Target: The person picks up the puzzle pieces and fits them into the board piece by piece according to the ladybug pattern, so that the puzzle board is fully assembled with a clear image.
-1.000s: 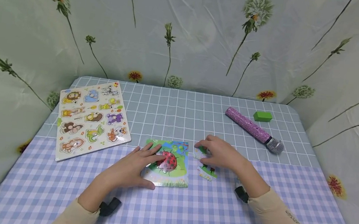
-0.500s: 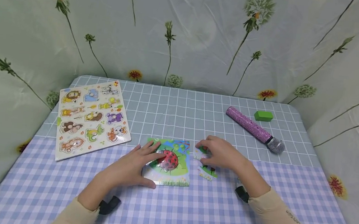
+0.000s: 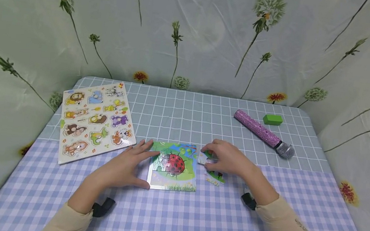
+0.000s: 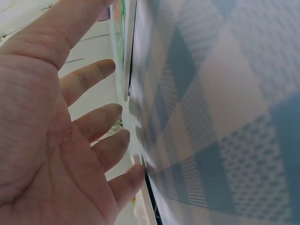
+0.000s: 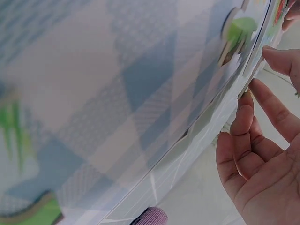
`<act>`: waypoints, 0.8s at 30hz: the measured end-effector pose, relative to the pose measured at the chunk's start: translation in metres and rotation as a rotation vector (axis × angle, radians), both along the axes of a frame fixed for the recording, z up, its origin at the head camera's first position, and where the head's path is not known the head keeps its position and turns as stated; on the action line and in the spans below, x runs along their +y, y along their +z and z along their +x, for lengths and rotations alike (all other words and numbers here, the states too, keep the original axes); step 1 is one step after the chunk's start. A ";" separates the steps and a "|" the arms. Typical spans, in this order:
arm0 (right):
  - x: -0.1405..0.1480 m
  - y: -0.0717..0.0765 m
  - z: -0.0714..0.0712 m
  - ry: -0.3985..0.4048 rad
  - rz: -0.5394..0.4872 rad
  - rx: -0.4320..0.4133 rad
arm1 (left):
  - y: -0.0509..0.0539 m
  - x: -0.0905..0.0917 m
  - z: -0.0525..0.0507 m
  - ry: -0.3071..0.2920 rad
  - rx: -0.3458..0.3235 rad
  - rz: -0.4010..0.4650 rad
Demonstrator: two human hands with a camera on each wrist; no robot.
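A ladybug jigsaw puzzle [image 3: 175, 164] lies in its flat tray at the middle of the table. At its left edge my left hand [image 3: 121, 167] has its fingers spread, the thumb at the tray's lower left corner. The left wrist view shows the bare palm of the left hand [image 4: 51, 131] and nothing gripped. Just right of the tray, my right hand [image 3: 227, 157] pinches a jigsaw piece [image 3: 202, 159] between thumb and fingers, low over the cloth. The right hand [image 5: 267, 154] partly hides this piece. Nearer me lie loose jigsaw pieces [image 3: 214, 178] with green and white print.
An animal peg puzzle board [image 3: 98, 124] lies tilted at the left. A glittery pink microphone [image 3: 261, 133] and a green block [image 3: 272, 120] are at the back right. The checked tablecloth [image 3: 175, 218] covers the near half, and a flowered curtain [image 3: 205, 39] stands behind.
My left hand has slid left off the puzzle, uncovering its left part. The right hand stays nearly in place, its piece shifted slightly left.
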State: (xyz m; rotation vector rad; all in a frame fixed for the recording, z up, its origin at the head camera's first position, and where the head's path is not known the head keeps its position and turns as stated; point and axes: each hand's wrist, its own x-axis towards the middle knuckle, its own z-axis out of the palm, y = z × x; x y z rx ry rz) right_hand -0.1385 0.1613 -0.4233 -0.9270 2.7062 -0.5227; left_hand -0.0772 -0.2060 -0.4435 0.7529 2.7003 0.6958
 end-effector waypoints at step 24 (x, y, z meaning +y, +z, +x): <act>-0.043 0.004 0.020 0.112 -0.054 -0.019 | -0.001 -0.003 0.000 -0.006 -0.016 0.009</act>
